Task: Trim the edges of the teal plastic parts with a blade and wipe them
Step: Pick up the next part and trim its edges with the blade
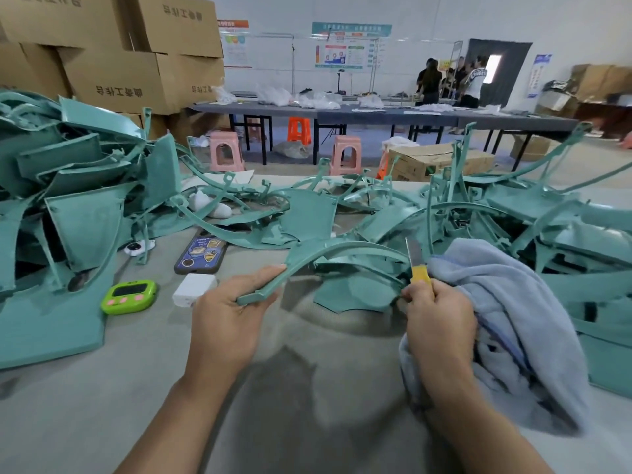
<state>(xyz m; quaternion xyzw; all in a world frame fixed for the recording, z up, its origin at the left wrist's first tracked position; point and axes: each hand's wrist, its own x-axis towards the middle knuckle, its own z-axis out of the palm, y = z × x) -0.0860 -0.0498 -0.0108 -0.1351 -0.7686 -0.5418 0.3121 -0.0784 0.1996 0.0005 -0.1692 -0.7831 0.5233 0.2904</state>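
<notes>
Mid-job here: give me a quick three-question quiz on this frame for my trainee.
1. True or false: the left hand grips a curved teal part.
2. What does the right hand hold along with the yellow-handled blade? A. towel B. sponge C. brush
3. Fill in: the timer on the table is ____ in colour.
Key: 1 true; 2 A; 3 green.

Left hand (224, 323) grips curved teal part (328, 256); right hand (439, 314) holds yellow-handled blade (418, 265), blue towel (506, 302).
</notes>
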